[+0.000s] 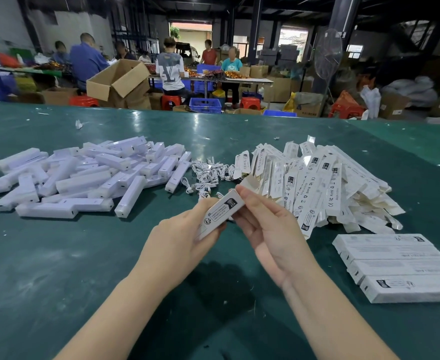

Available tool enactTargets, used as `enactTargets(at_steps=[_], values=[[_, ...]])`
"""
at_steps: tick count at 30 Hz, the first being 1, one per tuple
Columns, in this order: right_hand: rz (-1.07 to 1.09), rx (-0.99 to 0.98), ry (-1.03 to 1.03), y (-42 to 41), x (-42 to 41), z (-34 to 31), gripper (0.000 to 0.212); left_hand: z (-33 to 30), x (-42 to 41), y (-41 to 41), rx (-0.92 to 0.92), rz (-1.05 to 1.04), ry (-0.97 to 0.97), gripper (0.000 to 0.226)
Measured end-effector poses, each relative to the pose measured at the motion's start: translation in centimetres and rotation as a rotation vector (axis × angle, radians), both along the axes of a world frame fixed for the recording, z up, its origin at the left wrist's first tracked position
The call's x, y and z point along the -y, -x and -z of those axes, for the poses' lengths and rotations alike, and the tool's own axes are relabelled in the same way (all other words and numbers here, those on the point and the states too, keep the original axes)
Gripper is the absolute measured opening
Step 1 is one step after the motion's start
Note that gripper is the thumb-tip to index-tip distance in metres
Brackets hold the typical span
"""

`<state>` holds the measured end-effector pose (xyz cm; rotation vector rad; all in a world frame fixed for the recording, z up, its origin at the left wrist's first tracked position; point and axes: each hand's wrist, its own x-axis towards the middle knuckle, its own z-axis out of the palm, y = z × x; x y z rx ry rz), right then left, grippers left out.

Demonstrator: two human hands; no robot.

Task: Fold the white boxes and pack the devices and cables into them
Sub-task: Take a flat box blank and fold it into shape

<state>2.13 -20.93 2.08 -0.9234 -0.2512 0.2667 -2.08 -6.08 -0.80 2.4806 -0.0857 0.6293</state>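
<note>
I hold a slim white box [220,214] with black print above the green table [57,255], tilted up to the right. My left hand [180,237] grips its lower part from the left. My right hand [263,224] pinches its upper end, where a cardboard flap [250,181] stands open. A heap of white bar-shaped devices [83,175] lies at the left. A tangle of white coiled cables [208,175] lies in the middle. Flat unfolded white boxes [325,185] are piled at the right.
A row of closed white boxes [401,266] lies side by side at the right edge. Paper scraps dot the table. Beyond the far table edge, several people work at other tables among cardboard cartons [117,81], red stools, blue crates and a standing fan [328,53].
</note>
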Motion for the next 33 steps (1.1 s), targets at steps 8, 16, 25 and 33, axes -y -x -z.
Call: enactTargets(at_steps=[8, 16, 25, 33], values=[[-0.083, -0.247, -0.09, -0.5, 0.4, -0.2, 0.012, -0.1, -0.3, 0.0, -0.087, 0.026, -0.139, 0.044], [0.22, -0.014, 0.092, 0.0, 0.1, 0.8, 0.043, 0.1, -0.2, -0.3, -0.175, 0.05, -0.186, 0.04], [0.2, 0.306, 0.209, 0.4, 0.1, 0.6, 0.032, 0.3, -0.8, -0.5, -0.111, 0.095, -0.047, 0.029], [0.228, 0.31, 0.24, 0.0, -0.1, 1.1, 0.031, 0.0, -0.5, -0.3, -0.084, 0.068, -0.067, 0.028]])
